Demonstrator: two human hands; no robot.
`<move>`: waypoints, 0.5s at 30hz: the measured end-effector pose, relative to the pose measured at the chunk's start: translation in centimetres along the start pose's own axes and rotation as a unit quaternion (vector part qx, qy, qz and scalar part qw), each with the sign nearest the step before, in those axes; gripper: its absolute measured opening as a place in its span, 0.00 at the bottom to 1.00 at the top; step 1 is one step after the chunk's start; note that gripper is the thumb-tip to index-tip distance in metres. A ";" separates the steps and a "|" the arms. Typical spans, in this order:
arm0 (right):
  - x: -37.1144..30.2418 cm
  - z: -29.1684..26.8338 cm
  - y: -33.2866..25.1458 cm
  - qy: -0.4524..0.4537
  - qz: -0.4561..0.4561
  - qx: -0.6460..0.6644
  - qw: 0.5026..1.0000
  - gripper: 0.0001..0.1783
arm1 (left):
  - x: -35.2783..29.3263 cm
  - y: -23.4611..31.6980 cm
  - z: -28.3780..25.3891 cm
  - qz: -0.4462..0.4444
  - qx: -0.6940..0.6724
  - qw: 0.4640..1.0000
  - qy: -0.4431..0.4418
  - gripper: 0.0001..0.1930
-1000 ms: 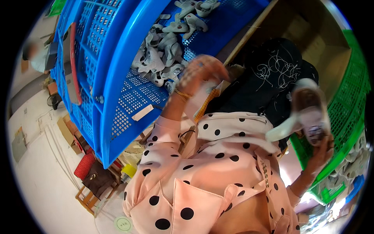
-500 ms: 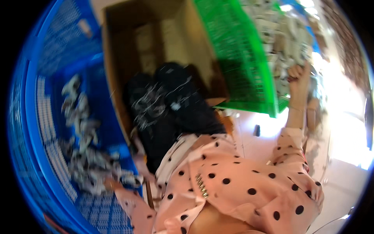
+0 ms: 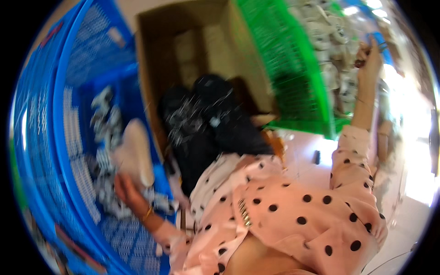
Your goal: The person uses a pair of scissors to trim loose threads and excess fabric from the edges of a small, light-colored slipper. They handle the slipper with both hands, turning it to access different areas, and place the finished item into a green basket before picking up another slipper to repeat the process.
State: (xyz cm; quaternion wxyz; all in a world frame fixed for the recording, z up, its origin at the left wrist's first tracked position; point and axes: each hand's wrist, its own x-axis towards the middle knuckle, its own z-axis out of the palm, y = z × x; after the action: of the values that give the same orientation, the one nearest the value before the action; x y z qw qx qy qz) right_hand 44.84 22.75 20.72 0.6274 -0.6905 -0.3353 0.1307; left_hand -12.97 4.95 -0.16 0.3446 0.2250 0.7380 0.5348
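My left hand (image 3: 124,189) is closed on the lower end of a beige shoe (image 3: 135,151) with a paler edge. It holds the shoe over the blue basket (image 3: 85,181), where grey-and-white pieces (image 3: 107,119) lie in a loose heap, too blurred to name. Far off to the right, my right hand (image 3: 368,57) reaches the outer side of a pile of beige shoe-shaped pieces (image 3: 337,68) in the green basket (image 3: 293,68). Its fingers are curled; what they grip, if anything, does not show.
An open cardboard box (image 3: 201,43) stands between the two baskets, beyond my knees. Loose threads cling to my dark trousers (image 3: 229,123). A small dark object (image 3: 317,157) lies on the pale tiled floor (image 3: 302,151) to the right.
My left hand has come up from the heap in the blue basket with the beige shoe now in it. My right hand has reached farther out along the pile.
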 end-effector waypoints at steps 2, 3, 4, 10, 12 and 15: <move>-10.1 5.5 -0.7 -0.227 -0.074 -0.060 0.969 0.19 | -1.6 4.7 1.0 0.099 0.050 0.977 -0.182 0.10; -14.3 6.4 -0.3 -0.287 -0.158 -0.142 0.934 0.21 | -3.0 7.0 2.7 0.110 0.074 0.964 -0.230 0.08; -17.5 6.4 -0.5 -0.486 -0.082 -0.009 0.870 0.16 | -3.3 8.2 4.3 0.232 0.142 0.916 -0.295 0.08; -29.9 9.2 3.4 -0.686 -0.295 -0.077 0.660 0.16 | -6.4 9.4 8.9 0.105 0.081 0.852 -0.507 0.08; -30.0 9.1 4.4 -0.746 -0.188 -0.080 0.634 0.17 | -6.7 8.5 9.8 0.080 0.054 0.856 -0.508 0.08; -29.8 7.9 5.7 -0.734 0.022 -0.063 0.676 0.17 | -6.0 7.1 11.5 0.073 0.032 0.867 -0.492 0.08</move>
State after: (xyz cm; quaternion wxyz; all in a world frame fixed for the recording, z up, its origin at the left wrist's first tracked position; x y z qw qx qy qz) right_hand 19.76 10.27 6.72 0.1317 -0.4179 -0.6805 0.5873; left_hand -0.65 10.37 5.91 0.6152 0.5230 0.4710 0.3552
